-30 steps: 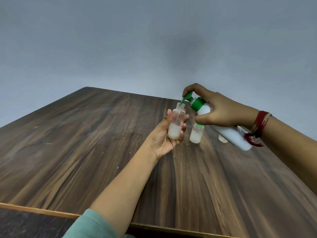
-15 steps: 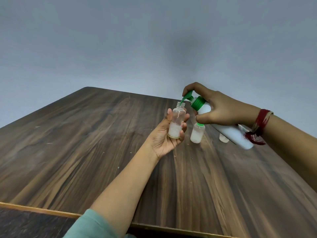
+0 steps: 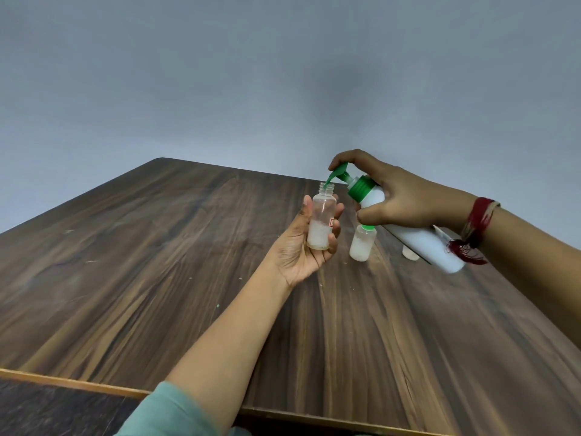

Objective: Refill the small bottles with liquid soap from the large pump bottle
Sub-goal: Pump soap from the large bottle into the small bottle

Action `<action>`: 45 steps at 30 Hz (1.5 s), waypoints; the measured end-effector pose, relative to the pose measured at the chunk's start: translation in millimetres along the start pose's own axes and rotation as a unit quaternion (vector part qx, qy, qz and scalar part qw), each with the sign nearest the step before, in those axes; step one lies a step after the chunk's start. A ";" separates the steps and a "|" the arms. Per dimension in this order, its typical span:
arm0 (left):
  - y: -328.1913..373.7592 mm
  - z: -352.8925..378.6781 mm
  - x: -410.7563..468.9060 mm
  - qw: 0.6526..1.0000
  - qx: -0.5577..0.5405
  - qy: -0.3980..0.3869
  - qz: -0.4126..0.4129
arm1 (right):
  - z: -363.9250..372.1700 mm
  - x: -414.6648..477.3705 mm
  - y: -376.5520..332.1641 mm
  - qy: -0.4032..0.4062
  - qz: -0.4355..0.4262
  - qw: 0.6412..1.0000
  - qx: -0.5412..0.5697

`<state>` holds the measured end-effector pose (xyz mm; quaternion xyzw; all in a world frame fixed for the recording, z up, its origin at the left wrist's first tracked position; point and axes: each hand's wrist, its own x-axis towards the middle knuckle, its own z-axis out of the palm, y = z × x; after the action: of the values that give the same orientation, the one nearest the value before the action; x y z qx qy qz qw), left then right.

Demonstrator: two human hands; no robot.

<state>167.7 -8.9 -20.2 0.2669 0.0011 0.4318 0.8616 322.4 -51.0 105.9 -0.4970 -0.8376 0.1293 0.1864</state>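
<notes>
Third small bottle [image 3: 409, 254] — mostly hidden behind pump bottle [image 3: 418, 243]

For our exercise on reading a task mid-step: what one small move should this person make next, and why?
Probably press down the head of the pump bottle with the right hand. Its green nozzle sits at the open mouth of the small bottle held in the left hand, the pump stem looks raised, and that bottle is only partly full.
</notes>
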 end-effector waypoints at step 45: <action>-4.0 1.0 0.8 1.000 0.027 0.007 -0.011 | 2.4 -5.1 4.1 0.019 0.005 1.000 -0.001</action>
<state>171.5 -10.7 -21.0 0.2869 0.0220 0.4242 0.8586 326.8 -53.6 101.2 -0.5034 -0.8316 0.1197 0.2017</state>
